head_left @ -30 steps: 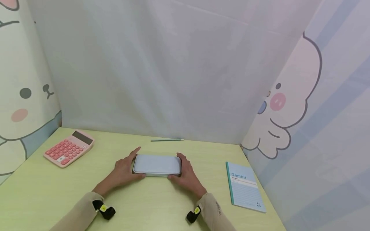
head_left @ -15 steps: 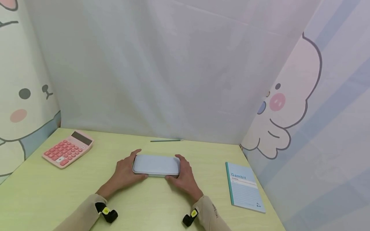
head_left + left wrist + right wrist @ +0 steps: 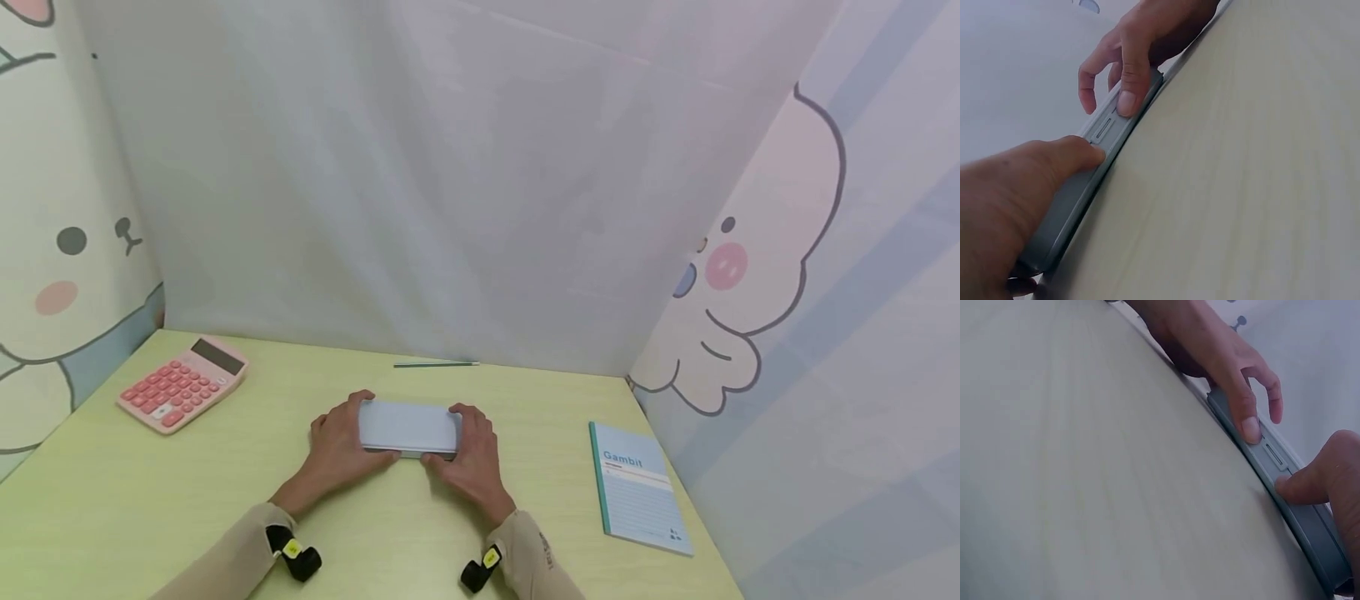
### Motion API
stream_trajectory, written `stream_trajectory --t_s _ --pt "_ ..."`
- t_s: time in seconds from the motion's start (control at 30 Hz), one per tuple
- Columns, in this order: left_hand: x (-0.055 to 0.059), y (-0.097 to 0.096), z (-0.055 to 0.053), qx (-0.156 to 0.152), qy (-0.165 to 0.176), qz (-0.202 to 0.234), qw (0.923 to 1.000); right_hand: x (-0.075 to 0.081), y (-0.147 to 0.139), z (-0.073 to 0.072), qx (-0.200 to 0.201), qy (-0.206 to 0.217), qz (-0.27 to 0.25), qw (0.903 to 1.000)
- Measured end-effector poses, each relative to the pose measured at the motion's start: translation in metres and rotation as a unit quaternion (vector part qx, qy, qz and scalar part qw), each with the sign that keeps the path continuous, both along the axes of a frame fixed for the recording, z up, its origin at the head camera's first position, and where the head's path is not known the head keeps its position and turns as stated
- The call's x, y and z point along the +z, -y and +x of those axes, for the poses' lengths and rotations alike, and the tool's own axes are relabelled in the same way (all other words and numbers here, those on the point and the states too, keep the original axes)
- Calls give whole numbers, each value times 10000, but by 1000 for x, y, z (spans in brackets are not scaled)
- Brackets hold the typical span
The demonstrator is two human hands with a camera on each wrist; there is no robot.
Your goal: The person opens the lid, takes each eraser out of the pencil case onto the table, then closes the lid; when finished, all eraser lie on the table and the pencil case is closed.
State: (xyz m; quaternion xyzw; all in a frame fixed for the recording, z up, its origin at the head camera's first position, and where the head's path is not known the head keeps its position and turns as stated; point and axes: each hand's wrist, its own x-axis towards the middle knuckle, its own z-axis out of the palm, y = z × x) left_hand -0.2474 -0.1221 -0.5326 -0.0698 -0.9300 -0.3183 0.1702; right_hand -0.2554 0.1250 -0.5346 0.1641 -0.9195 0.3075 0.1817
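A pale blue, flat pencil case (image 3: 410, 427) with rounded corners lies lengthwise on the table in front of the person. My left hand (image 3: 337, 446) grips its left end, fingers bent around the far corner and thumb along the near side. At the other end my right hand (image 3: 472, 458) holds it the same way. In the left wrist view, both thumbs press the grey near side of the pencil case (image 3: 1063, 215), one on each side of a small slotted catch (image 3: 1104, 128). The right wrist view shows the same catch (image 3: 1275, 456) between the thumbs. The case's lid looks closed.
A pink calculator (image 3: 182, 385) lies at the left of the pale yellow table (image 3: 390, 533). Behind the case, a thin dark pencil (image 3: 437, 364) lies near the back edge. A light blue notebook (image 3: 639, 487) is at the right. A grey-white curtain (image 3: 420, 183) hangs behind.
Both hands have moved inward along the pencil case, covering more of its ends, and the thumbs are closer together. The calculator, pencil and notebook stay in place.
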Motion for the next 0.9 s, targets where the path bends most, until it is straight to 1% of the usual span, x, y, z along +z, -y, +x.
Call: stream_trajectory --t_s 0.1,0.2,0.4,0.57,0.67,0.8,0.9 --pt "0 -2 -2 104 -63 99 9999 -1 5 1 -107 38 28 9999" --pt "1 -2 -3 139 -111 205 9996 -1 10 3 -150 155 -22 9998" --pt "2 2 -5 46 96 221 9997 -1 10 5 -141 444 -155 9988" --pt "2 3 -7 -60 217 257 9994 2 2 3 117 614 -295 9976" --pt "2 7 -8 -226 260 248 9991 7 -4 1 292 945 -491 9939" --pt "2 13 -7 -455 259 222 9984 13 -13 -4 513 1373 -732 9865" --pt "2 14 -7 -499 283 240 9981 15 -21 -8 678 1550 -788 9824"
